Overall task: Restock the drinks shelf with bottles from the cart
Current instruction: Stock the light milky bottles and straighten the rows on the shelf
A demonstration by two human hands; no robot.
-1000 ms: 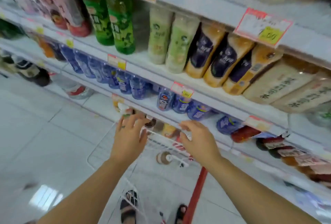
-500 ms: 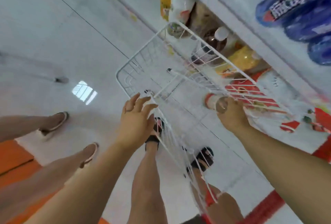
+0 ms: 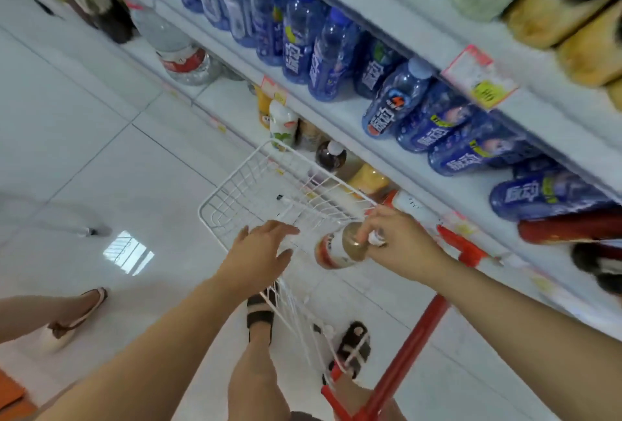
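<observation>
My right hand point(image 3: 400, 242) grips the white-capped neck of a brown drink bottle point(image 3: 340, 247) with a red and white label, held above the white wire cart basket point(image 3: 235, 195). My left hand point(image 3: 261, 249) hovers open over the basket's near rim, fingers spread, just left of the bottle and not touching it. The drinks shelf point(image 3: 387, 124) runs along the right, with rows of blue bottles point(image 3: 393, 107) on it. I see no other bottle inside the basket.
The cart's red frame point(image 3: 414, 346) rises at lower right. Lower-shelf bottles point(image 3: 331, 156) stand just beyond the basket. Large water bottles point(image 3: 181, 53) sit on the bottom shelf at left. Another person's legs and shoes point(image 3: 74, 316) are at lower left on the white tile floor.
My right hand has lifted the brown bottle up out of the basket by its neck. The left hand moved right, closer to the bottle. The view has tilted up toward the shelf.
</observation>
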